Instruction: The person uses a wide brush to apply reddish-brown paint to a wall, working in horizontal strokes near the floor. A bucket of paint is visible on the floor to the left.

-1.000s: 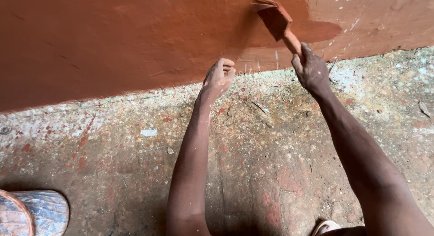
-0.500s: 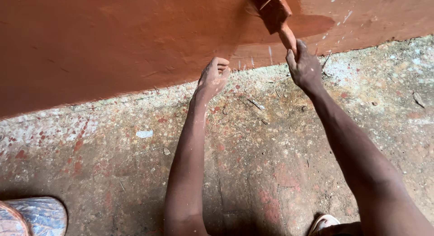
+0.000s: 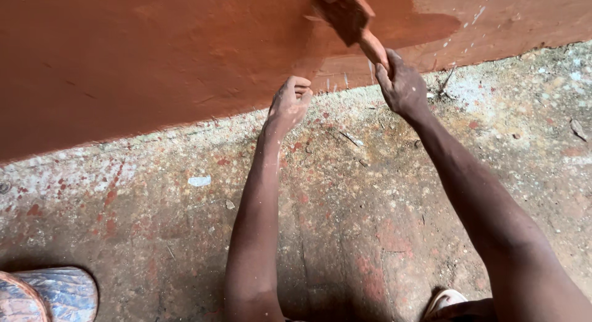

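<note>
Two bare hands work at the foot of one wall (image 3: pixel 154 63) coated in reddish-brown paint. The right hand (image 3: pixel 402 86) is wrapped around the handle of a single paintbrush (image 3: pixel 351 20), its fingers closed tightly on the wood, and the brush's paint-laden head sits against the wall near the top edge of the view, up and to the left of the hand. Around the brush head the paint looks darker and wetter than the paler strip to its right, where a few white flecks show. The left hand (image 3: pixel 288 103) holds nothing: its fingers are loosely curled inward, and it sits at the base of the wall where the painted surface meets the ground (image 3: pixel 185 235), though whether the knuckles actually touch the wall cannot be told. The two forearms run down and out of the bottom of the view, well apart from each other. The ground is rough concrete, speckled with red and white paint spots and a few small bits of debris. One container (image 3: pixel 46 294) with a bluish, paint-smeared surface shows partly in the bottom left corner, and one pale sandal (image 3: pixel 445 300) peeks in at the bottom edge beside the right arm.
</note>
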